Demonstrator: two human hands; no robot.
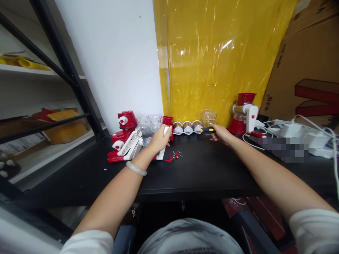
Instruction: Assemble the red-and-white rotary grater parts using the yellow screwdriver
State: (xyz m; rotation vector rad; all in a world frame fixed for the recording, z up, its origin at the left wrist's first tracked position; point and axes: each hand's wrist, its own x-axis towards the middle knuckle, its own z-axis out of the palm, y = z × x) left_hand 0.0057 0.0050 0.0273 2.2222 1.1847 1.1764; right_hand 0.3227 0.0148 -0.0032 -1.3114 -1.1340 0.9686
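My left hand (159, 139) is closed around a white and red plastic appliance part (166, 141) that stands on the black table (206, 173). My right hand (221, 133) grips a screwdriver with a yellow and black handle (208, 129), whose shaft points left toward that part. Several small screws and red bits (174, 156) lie on the table just in front of my left hand. A pale bangle sits on my left wrist.
More red and white parts (124, 144) lie to the left, with clear cups (149, 121) and metal drum pieces (188, 127) along the back. An assembled red and white appliance (245, 113), white cables and chargers (299, 135) sit at right. Shelving stands left, cardboard boxes right.
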